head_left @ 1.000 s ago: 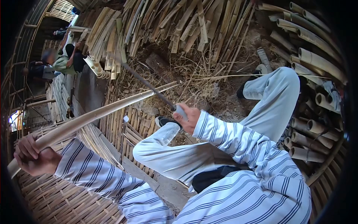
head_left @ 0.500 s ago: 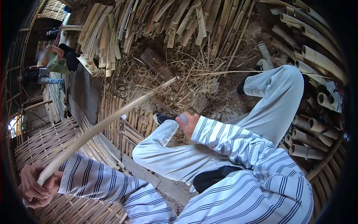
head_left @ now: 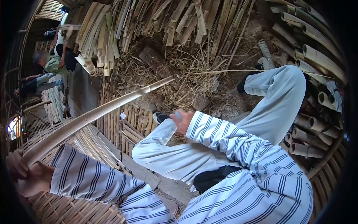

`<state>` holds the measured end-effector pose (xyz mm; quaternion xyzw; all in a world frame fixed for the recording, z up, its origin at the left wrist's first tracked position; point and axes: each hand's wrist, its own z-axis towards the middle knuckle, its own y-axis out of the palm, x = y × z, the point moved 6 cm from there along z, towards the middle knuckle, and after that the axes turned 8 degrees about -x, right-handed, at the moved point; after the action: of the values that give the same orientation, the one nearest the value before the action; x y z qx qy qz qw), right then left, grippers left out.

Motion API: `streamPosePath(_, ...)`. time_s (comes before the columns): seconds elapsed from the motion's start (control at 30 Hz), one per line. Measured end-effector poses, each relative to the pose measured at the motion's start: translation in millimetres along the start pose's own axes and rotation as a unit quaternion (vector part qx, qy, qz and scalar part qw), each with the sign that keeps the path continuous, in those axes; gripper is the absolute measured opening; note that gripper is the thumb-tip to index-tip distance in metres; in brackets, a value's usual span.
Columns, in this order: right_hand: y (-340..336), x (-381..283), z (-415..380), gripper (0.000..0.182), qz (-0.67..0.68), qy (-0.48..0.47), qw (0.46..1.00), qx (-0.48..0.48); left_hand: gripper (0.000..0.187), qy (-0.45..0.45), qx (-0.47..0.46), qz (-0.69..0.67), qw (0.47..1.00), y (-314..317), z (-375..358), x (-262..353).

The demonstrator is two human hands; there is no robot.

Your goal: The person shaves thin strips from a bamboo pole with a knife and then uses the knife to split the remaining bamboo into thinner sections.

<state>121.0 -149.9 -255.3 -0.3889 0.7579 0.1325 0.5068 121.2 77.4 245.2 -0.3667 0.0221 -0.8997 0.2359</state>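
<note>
My left hand (head_left: 31, 175), at the lower left, is closed around the near end of a long split bamboo strip (head_left: 100, 112). The strip slants up to the right, its hollow inner side showing, and its far tip lies over the fibre-strewn ground by a dark wooden block (head_left: 152, 59). My right hand (head_left: 182, 123) is closed beside my bent knee, around a rounded grey thing (head_left: 178, 116) that looks like a handle end. The rest of that thing is hidden or too dim to make out.
Many split bamboo strips (head_left: 179, 22) are piled ahead. Thicker bamboo poles (head_left: 313, 56) are stacked on the right. Woven bamboo matting (head_left: 74, 209) lies at the lower left, and bamboo shavings (head_left: 197, 82) cover the ground. Another person (head_left: 52, 63) sits at the upper left.
The bamboo strip has been turned, so its hollow side now shows instead of its rounded one. My left hand has moved up and left; my right hand shifted slightly left. The other person has moved.
</note>
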Motion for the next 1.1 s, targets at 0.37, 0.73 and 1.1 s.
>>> streamPosePath(0.37, -13.0, -11.1, -10.4, 0.054, -0.016, 0.009, 1.0, -0.016, 0.026, 0.018, 0.207, 0.275, 0.939, 54.5, -9.3, -0.1)
streamPosePath(0.73, -4.6, 14.6, 5.8, 0.061, -0.034, 0.045, 0.998, -0.03, 0.028, 0.008, 0.194, 0.219, 0.956, 32.0, -15.7, 4.6)
streamPosePath(1.1, 10.6, 157.2, 66.8, 0.068, -0.092, 0.21, 0.973, 0.021, 0.03, 0.014, 0.089, -0.009, 0.996, -21.1, -16.5, 3.7)
